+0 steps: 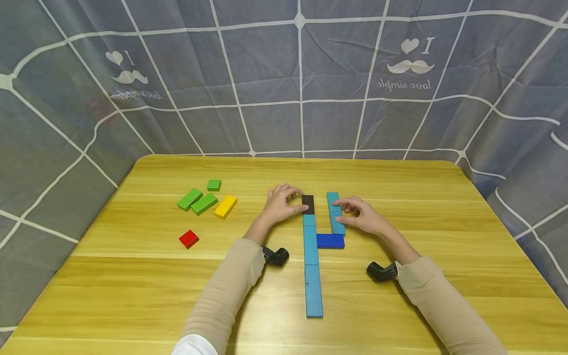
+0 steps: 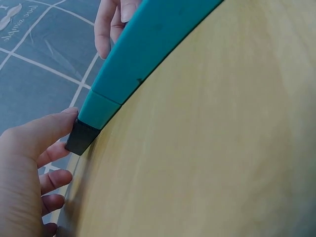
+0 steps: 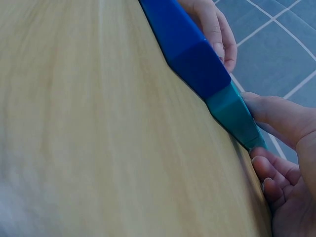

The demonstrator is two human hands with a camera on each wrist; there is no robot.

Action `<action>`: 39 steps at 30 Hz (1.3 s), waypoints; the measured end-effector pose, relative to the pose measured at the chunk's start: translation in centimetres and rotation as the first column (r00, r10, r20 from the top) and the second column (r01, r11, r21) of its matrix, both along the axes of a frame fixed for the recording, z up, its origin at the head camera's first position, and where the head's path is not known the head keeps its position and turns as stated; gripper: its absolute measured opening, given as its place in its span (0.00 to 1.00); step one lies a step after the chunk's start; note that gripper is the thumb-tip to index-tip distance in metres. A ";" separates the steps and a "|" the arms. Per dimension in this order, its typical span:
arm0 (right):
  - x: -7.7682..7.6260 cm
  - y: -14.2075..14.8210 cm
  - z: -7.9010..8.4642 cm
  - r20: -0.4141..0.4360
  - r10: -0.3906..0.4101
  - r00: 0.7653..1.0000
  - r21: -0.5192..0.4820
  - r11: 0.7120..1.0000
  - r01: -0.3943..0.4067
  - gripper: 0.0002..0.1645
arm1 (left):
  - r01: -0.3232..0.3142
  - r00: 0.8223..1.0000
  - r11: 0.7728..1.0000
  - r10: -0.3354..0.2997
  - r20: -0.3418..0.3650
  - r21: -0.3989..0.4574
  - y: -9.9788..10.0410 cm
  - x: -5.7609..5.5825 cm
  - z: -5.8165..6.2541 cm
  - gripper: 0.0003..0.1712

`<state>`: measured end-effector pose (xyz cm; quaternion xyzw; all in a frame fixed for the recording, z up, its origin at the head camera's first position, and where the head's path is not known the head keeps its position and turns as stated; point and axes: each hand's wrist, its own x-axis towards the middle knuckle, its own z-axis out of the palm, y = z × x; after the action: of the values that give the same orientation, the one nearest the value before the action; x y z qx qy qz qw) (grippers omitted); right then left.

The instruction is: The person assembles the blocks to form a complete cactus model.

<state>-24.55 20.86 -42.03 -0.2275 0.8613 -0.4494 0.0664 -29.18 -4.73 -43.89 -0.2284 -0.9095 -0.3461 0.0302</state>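
A long column of light-blue blocks (image 1: 311, 244) lies flat on the table, capped at its far end by a black block (image 1: 308, 201). My left hand (image 1: 282, 203) holds the black block by its left side, thumb and index finger on it. A dark-blue block (image 1: 330, 241) juts right from the column. From its right end, two light-blue blocks (image 1: 335, 199) extend away in a second, shorter row. My right hand (image 1: 361, 215) holds this row from the right, index finger at the far block and thumb at the near one, its thumb (image 3: 261, 104) on the teal-looking side.
Left on the table are several green blocks (image 1: 204, 203), a yellow block (image 1: 226, 206) and a red block (image 1: 189, 239). Black wrist devices (image 1: 276, 256) stick out from both sleeves. A grey checked curtain (image 1: 275, 74) hangs behind the wooden table (image 1: 133, 296).
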 end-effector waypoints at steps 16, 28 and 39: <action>-1.0 0.8 -1.3 0.013 0.002 1.000 -0.004 1.000 -0.002 0.25 | 0.018 0.998 0.985 -0.009 -0.055 0.171 -0.3 0.2 -0.1 0.24; -0.8 0.7 -1.2 0.012 0.007 1.000 -0.008 1.000 -0.007 0.25 | 0.039 0.997 0.996 -0.033 -0.077 0.080 -5.7 1.0 2.1 0.25; -1.0 0.9 -1.5 -0.007 0.007 1.000 -0.008 1.000 -0.007 0.24 | 0.005 0.999 1.000 -0.006 -0.049 -0.028 -13.1 2.4 3.1 0.27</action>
<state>-25.55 21.72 -43.55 -0.2323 0.8588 -0.4521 0.0641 -26.74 -17.85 -40.82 -0.2399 -0.9126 -0.3276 0.0485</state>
